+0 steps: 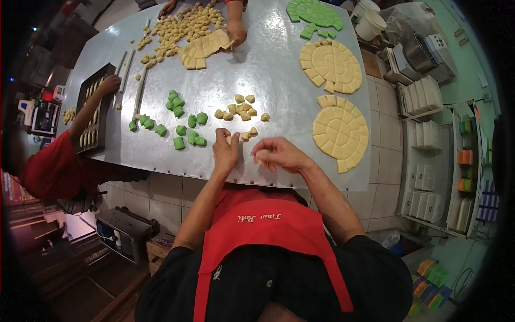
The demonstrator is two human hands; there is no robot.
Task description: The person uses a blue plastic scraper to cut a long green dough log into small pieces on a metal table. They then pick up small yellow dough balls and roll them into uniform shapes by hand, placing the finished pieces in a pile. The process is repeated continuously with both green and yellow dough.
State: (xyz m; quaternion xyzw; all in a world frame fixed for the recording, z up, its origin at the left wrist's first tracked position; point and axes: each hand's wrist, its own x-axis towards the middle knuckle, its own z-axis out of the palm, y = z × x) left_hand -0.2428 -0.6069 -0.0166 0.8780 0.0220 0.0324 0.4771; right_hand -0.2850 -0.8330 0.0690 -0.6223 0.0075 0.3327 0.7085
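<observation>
Near the front edge of the metal-topped table (277, 80), my left hand (224, 155) pinches a small piece of pale yellow dough (229, 140) between thumb and fingers. My right hand (283, 155) is a little to the right, its fingers curled round what looks like another dough piece (262, 156), partly hidden. Just beyond my hands lie a few yellow dough lumps (245, 137). A loose cluster of yellow dough pieces (241, 109) sits farther in. Several green dough lumps (192, 135) are scattered to the left of my left hand.
Scored yellow dough rounds (341, 133) and a green round (316, 14) line the right side. At left, a co-worker's hand (109, 84) is by a dark tray (90, 116) of shaped dough, near rolling pins (128, 70). Across, another person's hand (236, 33) touches a dough sheet (201, 50).
</observation>
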